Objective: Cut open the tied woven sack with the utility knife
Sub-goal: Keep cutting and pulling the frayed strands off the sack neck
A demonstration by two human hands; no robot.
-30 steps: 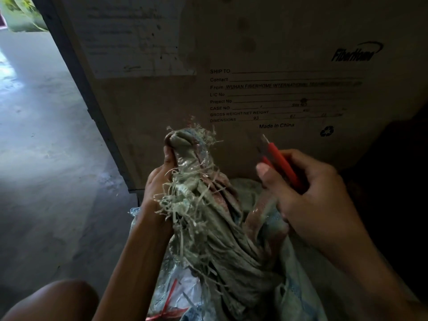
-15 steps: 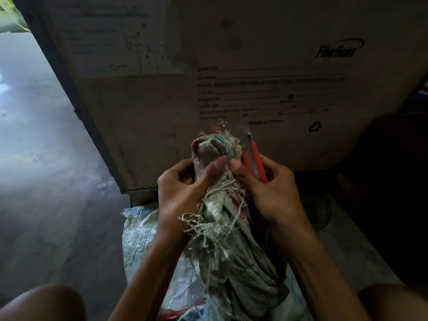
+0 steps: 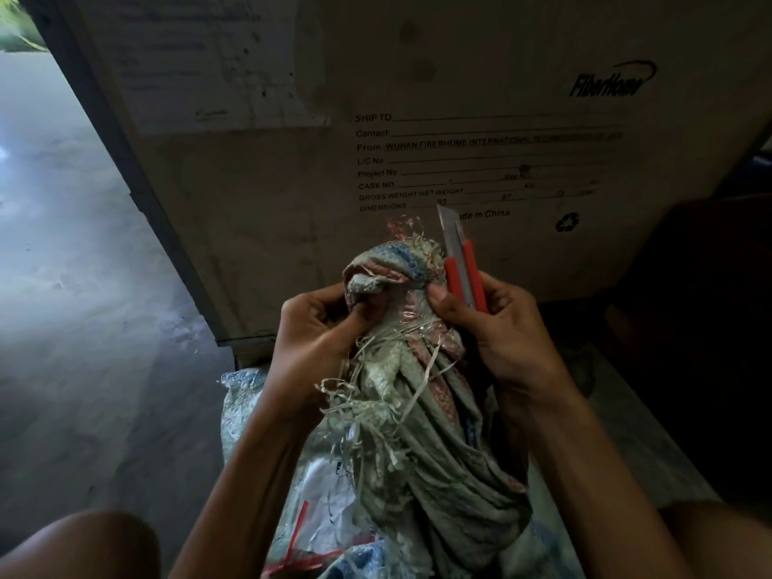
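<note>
A grey-green woven sack (image 3: 422,432) stands between my knees, its frayed neck bunched into a tied knot (image 3: 392,265) at the top. My left hand (image 3: 321,332) pinches the knot from the left, thumb and fingers pressed into the fabric. My right hand (image 3: 497,328) holds a red utility knife (image 3: 465,273) upright beside the knot, blade out and pointing up, while its thumb presses on the knot's right side. The blade tip is clear of the sack.
A large printed cardboard crate (image 3: 417,140) stands just behind the sack. Concrete floor (image 3: 83,286) spreads to the left. My knees (image 3: 79,545) frame the bottom corners. A dark area lies at the right.
My right hand came in from the right with the knife and joined the left on the knot. My left hand shifted its grip to the knot's front.
</note>
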